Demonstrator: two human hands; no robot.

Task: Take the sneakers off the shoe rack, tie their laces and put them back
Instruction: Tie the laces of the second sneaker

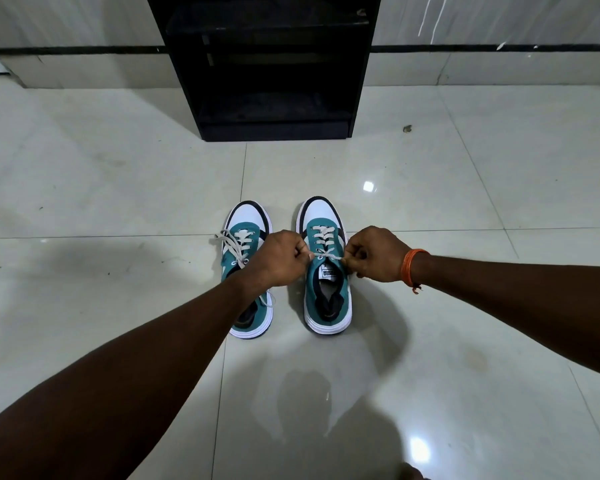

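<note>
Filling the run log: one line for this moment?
stage: tying | left hand, right hand: pulling right sneaker lace ends | left sneaker: untied | shoe rack: behind

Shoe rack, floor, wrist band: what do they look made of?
Shoe rack: looks like matte black laminated board, going by its flat square-edged panels, though painted wood is possible.
Floor: glossy pale tile, probably ceramic or marble-look, with visible grout lines and mirror-like light spots.
Wrist band on the right hand: orange thread or cord wound in several loops, with a loose knotted end.

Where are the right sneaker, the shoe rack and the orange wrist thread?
right sneaker [321, 212]: head view, white toe cap.
shoe rack [274, 131]: head view, bottom front panel.
orange wrist thread [408, 266]: head view, band on right wrist.
</note>
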